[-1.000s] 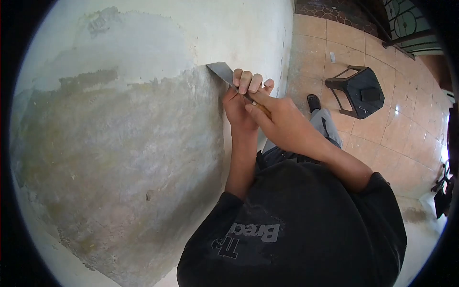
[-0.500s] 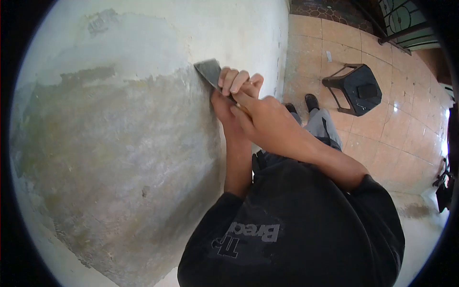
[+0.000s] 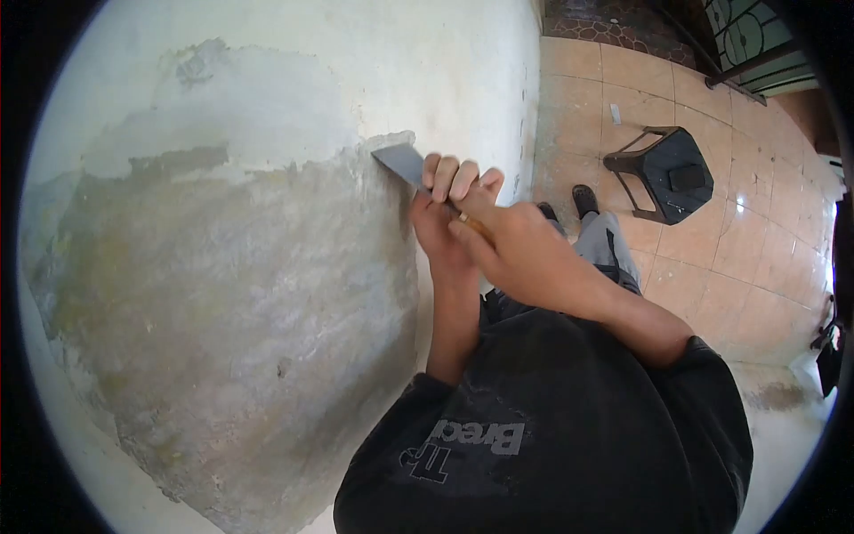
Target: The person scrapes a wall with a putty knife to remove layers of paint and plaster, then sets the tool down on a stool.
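A putty knife [image 3: 400, 163] with a flat metal blade and a wooden handle is held in both hands against the wall [image 3: 231, 294]. My right hand [image 3: 520, 245] is closed around the handle, thumb along it. Beneath and beside it, my left hand [image 3: 433, 230] is closed at the blade's base. Some of the overlapping fingers hide each other. The blade's front edge lies at the upper border of a rough grey bare patch, just under a pale chipped strip [image 3: 391, 140]. Smoother whitish paint [image 3: 427, 71] covers the wall above.
A black plastic stool [image 3: 672, 173] with a dark flat object on top stands on the orange tiled floor [image 3: 640, 71]. A small pale piece [image 3: 615, 114] lies on the tiles near it. Dark metal railing [image 3: 756, 53] is at the upper right. My sandalled feet [image 3: 584, 200] are close to the wall.
The view has shifted slightly, so everything sits lower in it. The blade has moved a little down the wall toward me, and the pale chipped strip beyond its edge now shows.
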### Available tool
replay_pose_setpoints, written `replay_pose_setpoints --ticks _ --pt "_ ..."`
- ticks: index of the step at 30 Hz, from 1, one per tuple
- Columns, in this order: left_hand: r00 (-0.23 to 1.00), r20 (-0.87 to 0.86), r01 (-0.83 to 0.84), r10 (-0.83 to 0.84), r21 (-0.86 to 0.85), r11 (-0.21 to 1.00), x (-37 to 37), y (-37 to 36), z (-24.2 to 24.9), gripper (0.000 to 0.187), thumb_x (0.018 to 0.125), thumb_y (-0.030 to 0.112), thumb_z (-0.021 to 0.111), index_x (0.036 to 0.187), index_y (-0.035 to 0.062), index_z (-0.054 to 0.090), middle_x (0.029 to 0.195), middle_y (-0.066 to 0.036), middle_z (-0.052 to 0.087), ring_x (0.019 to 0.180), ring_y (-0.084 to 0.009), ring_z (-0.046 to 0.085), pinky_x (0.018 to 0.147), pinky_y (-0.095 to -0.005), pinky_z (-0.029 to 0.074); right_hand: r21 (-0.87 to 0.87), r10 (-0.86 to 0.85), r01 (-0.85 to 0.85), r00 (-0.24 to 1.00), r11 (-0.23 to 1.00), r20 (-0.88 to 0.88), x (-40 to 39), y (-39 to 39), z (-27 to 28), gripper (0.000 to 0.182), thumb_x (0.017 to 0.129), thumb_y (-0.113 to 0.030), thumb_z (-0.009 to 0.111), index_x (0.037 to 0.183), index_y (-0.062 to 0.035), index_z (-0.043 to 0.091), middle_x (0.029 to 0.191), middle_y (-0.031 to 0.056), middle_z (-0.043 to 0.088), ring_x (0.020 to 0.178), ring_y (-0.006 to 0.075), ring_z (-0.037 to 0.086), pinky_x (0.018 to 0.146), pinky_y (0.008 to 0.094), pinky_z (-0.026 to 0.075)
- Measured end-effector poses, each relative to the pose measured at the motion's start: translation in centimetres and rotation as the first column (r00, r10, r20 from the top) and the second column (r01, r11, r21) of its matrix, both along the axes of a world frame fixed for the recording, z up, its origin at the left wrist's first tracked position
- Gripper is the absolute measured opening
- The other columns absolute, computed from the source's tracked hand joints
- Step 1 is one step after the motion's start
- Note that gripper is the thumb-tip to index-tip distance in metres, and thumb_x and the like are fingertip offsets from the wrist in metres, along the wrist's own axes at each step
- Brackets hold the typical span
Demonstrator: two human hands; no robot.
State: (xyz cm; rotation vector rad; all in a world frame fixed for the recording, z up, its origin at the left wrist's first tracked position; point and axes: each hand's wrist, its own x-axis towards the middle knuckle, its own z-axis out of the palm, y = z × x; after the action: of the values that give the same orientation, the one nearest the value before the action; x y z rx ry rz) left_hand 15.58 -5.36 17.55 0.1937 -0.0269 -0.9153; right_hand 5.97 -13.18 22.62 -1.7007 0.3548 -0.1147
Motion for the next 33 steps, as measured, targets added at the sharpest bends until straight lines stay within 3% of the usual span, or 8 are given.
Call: replay_pose_setpoints --ticks 4,7,11,17,22,27,30,33 --pt "0.998 -0.064 0.005 -0.01 -0.08 0.997 0.7 -0.2 0.1 0.018 0.09 0.006 0.037 0.078 0.0136 0.047 0.066 0.003 0.05 0.071 -0.0134 0.052 0.082 -0.0355 0.033 0.029 -0.002 0.001 0.999 1.0 0.04 0.4 0.4 0.3 0.027 0.088 -0.018 0.054 0.109 -0.0013 0.056 0.08 0.0237 0.062 0.069 0.044 0.061 0.063 0.0502 0.049" --pt "0.996 -0.087 -0.018 0.017 -0.012 1.0 0.1 -0.8 1.0 0.018 0.09 0.006 0.037 0.077 0.0136 0.046 0.063 0.002 0.046 0.068 -0.0131 0.049 0.082 -0.0346 0.032 0.018 -0.056 0.056 0.998 0.998 -0.008 0.0 -0.3 0.9 0.025 0.088 -0.018 0.054 0.107 -0.0015 0.058 0.074 0.0234 0.062 0.066 0.0438 0.06 0.063 0.0505 0.049" --pt "0.993 -0.115 -0.017 0.012 -0.047 0.999 -0.4 -0.3 0.5 0.015 0.088 0.004 0.038 0.077 0.0134 0.045 0.064 0.002 0.042 0.065 -0.0137 0.045 0.081 -0.0354 0.031 -0.023 0.068 -0.069 0.997 0.997 -0.031 -0.8 -0.9 0.6 0.024 0.088 -0.018 0.055 0.104 -0.0009 0.059 0.076 0.0241 0.062 0.065 0.0435 0.06 0.062 0.05 0.049" --pt "0.995 -0.099 -0.031 0.031 0.002 1.0 -0.7 -0.5 1.1 0.017 0.087 0.002 0.038 0.077 0.0137 0.045 0.063 0.002 0.043 0.066 -0.0121 0.045 0.084 -0.0355 0.031 0.009 -0.016 0.016 1.0 1.0 -0.013 -0.8 -0.7 1.1 0.022 0.088 -0.019 0.056 0.099 -0.0005 0.06 0.072 0.025 0.061 0.064 0.0427 0.06 0.059 0.0495 0.049" --pt "0.996 -0.089 0.005 -0.019 -0.155 0.988 0.0 -0.7 0.0 0.019 0.089 0.002 0.036 0.079 0.0133 0.046 0.064 0.002 0.044 0.068 -0.0141 0.048 0.086 -0.036 0.031 -0.05 0.059 -0.061 0.997 0.997 -0.04 -0.3 -0.7 -0.1 0.022 0.088 -0.02 0.055 0.1 -0.002 0.06 0.07 0.0254 0.06 0.063 0.042 0.06 0.058 0.0496 0.048" --pt "0.998 -0.068 -0.001 -0.005 -0.089 0.996 -0.3 -0.4 0.8 0.018 0.088 0.002 0.036 0.078 0.0134 0.045 0.065 0.002 0.043 0.066 -0.0125 0.046 0.085 -0.0361 0.031 -0.03 0.033 -0.033 0.999 0.999 -0.01 0.0 -1.1 0.7 0.023 0.089 -0.019 0.055 0.102 -0.0021 0.06 0.068 0.0247 0.06 0.063 0.042 0.061 0.059 0.0497 0.048" --pt "0.993 -0.115 0.003 -0.024 -0.18 0.984 0.1 -0.5 -0.1 0.017 0.09 0.003 0.037 0.079 0.0134 0.045 0.066 0.002 0.043 0.067 -0.0138 0.046 0.084 -0.037 0.031 -0.012 0.05 -0.051 0.999 0.999 -0.02 -0.2 -1.2 0.6 0.023 0.089 -0.019 0.055 0.103 -0.002 0.06 0.069 0.0248 0.06 0.064 0.0425 0.06 0.059 0.0497 0.049" --pt "0.993 -0.121 -0.014 0.003 -0.092 0.996 -0.6 -0.1 0.2 0.017 0.089 0.003 0.037 0.078 0.0135 0.045 0.066 0.002 0.043 0.066 -0.0131 0.045 0.084 -0.0365 0.031 0.001 0.032 -0.032 0.999 0.999 -0.014 -0.7 -0.9 0.5 0.023 0.089 -0.019 0.054 0.104 -0.0017 0.059 0.069 0.0252 0.06 0.064 0.0431 0.06 0.06 0.0495 0.049"
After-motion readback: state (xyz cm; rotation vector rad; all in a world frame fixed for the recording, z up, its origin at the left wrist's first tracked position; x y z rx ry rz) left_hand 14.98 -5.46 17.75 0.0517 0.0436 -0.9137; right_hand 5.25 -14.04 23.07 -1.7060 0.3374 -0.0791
